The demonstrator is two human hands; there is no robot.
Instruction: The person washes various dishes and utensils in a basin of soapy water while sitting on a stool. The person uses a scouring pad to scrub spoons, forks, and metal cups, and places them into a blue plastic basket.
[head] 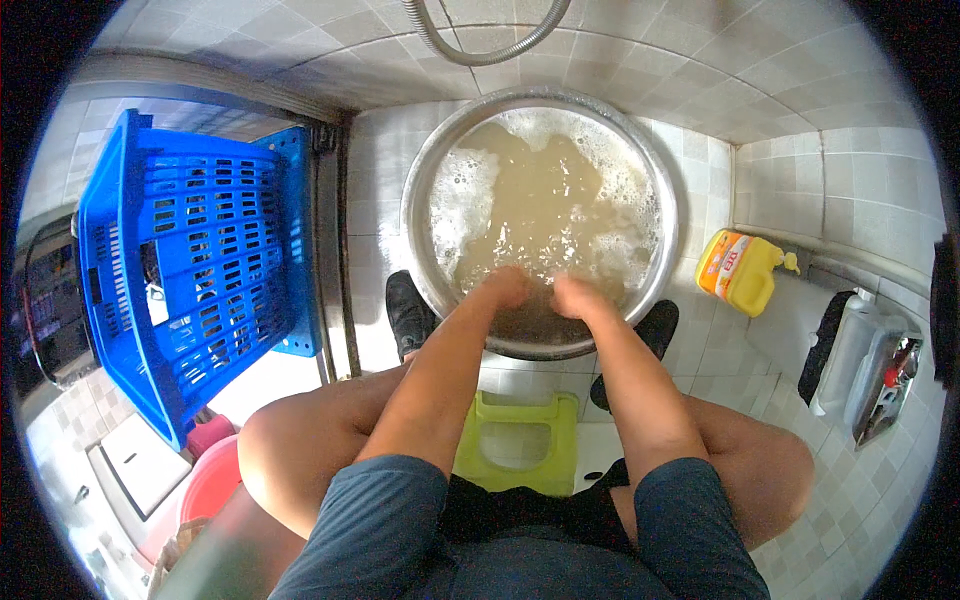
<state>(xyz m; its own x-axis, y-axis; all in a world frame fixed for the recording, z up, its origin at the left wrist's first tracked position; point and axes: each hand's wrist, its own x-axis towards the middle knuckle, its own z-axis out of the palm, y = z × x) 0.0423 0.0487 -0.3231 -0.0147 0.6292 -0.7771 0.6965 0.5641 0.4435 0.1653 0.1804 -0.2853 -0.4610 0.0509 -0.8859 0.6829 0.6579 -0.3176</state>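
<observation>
A large round metal basin (671,202) stands on the tiled floor in front of me, filled with cloudy, yellowish soapy water (536,187). White foam floats along its sides and far edge. My left hand (510,286) dips into the water near the basin's close side, left of centre. A short gap to its right, my right hand (576,296) is partly in the water too. The fingers of both hands are hidden under the murky water, so whether they hold anything cannot be seen.
A blue plastic crate (217,247) stands at the left, beyond a metal door frame. A yellow pump jug (739,271) is on the floor right of the basin. A green plastic stool (517,480) is beneath me. A metal shower hose (487,58) hangs at the far wall.
</observation>
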